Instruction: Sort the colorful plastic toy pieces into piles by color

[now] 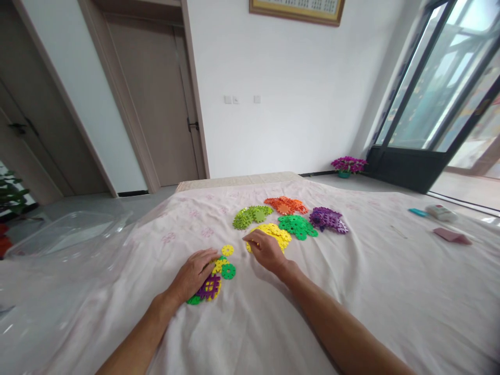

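My left hand rests over a small group of notched plastic discs, its fingers laid out beside and partly over them. Purple lattice pieces sit at its near side, with green and yellow edges showing underneath. Beside the fingertips are a joined yellow piece, a green disc and a separate yellow disc. My right hand is closed in a pinch at the near left side of the yellow disc pile. Whatever lies between its fingertips, if anything, is too small to tell.
Behind the yellow pile are lime-green, orange, green and purple piles on the pale cloth. A clear plastic container stands at left. A pink item and a white packet lie far right.
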### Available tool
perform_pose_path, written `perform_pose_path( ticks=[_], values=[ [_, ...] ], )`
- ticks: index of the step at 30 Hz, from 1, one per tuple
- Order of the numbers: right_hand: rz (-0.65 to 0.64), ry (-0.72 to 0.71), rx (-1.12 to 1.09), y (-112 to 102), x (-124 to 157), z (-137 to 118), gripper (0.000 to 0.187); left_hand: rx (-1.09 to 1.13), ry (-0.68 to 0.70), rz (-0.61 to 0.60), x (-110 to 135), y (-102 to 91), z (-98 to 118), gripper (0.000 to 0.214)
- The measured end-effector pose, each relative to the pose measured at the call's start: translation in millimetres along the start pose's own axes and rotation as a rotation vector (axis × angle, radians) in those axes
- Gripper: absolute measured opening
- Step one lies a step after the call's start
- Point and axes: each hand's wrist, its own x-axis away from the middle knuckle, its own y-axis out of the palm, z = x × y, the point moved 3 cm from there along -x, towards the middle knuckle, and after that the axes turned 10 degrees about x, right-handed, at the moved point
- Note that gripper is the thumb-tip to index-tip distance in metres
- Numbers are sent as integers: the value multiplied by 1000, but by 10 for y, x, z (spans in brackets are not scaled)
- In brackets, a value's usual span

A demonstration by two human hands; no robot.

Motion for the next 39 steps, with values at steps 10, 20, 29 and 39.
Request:
perform_pose_path(
  ticks=[10, 20, 29, 39],
  values=[
    [-377, -294, 219, 210, 117, -529, 43, -13, -14, 17, -1, 0, -31, 34],
    [-350, -390, 318, 257, 136, -524, 31, -20, -23, -1, -1, 20, -59, 35],
    [-95, -69, 255, 128, 70, -188, 33, -13, -35, 11, -2, 5, -11, 34],
    [382, 588, 133, -287, 57, 913, 38, -32, -34, 4, -1, 15, -59, 36]
  ],
)
